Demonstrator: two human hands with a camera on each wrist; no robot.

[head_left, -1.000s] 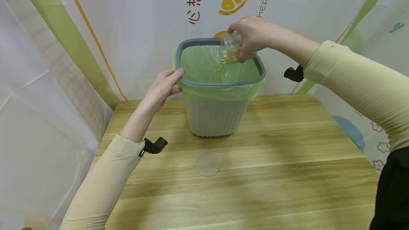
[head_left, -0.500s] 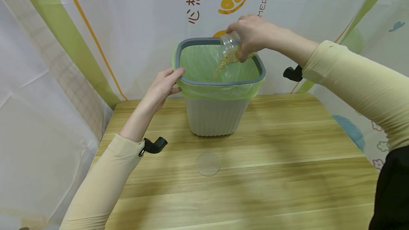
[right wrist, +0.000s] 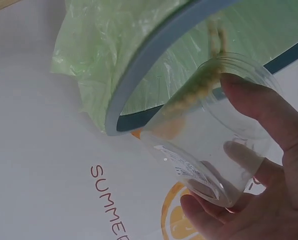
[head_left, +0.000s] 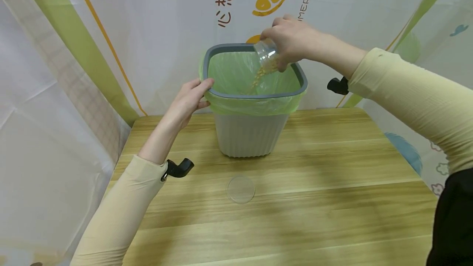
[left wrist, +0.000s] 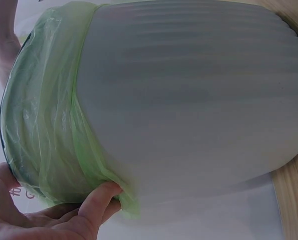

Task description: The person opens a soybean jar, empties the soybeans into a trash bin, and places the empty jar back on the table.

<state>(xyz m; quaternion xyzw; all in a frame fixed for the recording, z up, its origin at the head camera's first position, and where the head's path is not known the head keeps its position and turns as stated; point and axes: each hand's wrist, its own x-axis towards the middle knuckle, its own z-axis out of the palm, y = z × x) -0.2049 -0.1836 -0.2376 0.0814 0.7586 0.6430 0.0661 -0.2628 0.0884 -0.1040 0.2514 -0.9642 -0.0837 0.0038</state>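
Note:
A ribbed grey trash bin (head_left: 247,136) stands upright on the wooden table, lined with a green plastic bag (head_left: 255,106) folded over its rim. My left hand (head_left: 188,99) grips the bin's left rim; in the left wrist view its fingers (left wrist: 101,200) bunch against the bag's edge. Above the right side of the opening, my right hand (head_left: 293,42) holds a clear plastic jar (head_left: 265,50), tilted mouth-down. Small yellow beans (head_left: 260,75) stream from it into the bin. In the right wrist view, some beans (right wrist: 196,92) still line the jar's lower side. The bin's bottom is hidden.
A clear round lid (head_left: 240,189) lies flat on the table (head_left: 332,208) in front of the bin. Close behind hangs a white printed curtain (head_left: 166,24), which also covers both sides. A black wrist mount (head_left: 180,168) sticks out from the left sleeve.
My right hand has tipped the jar further, its base rising. Fewer beans show in it as they keep falling. The left hand and the bin have stayed in place.

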